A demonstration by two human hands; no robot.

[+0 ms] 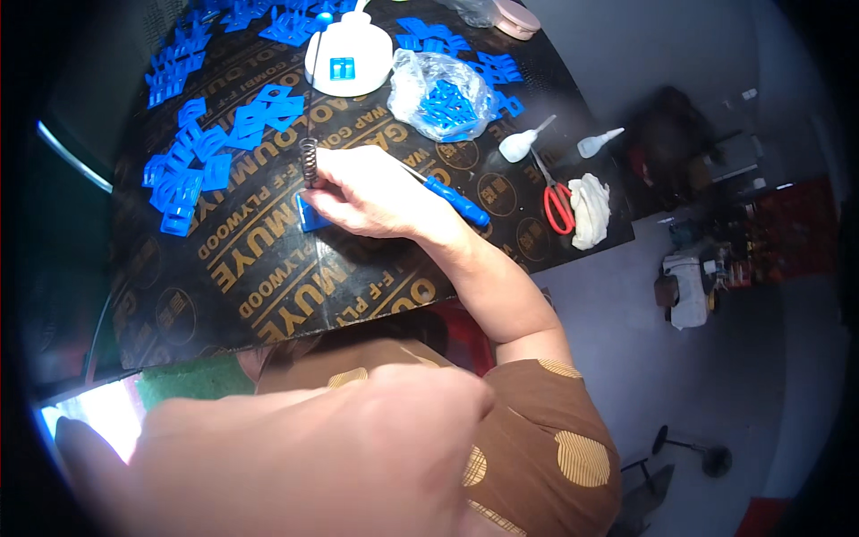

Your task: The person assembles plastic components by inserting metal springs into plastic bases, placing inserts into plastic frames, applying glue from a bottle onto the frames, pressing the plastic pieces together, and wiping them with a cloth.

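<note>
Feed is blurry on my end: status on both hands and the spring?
Right hand pinching small metal spring, over a blue plastic piece. Left hand close to camera, blurred, grip unclear. Blue-handled screwdriver under right wrist.

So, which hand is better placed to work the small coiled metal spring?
Likely right: the right hand pinches the spring beside the flat blue plastic piece; the left hand is far off, blurred.
</note>
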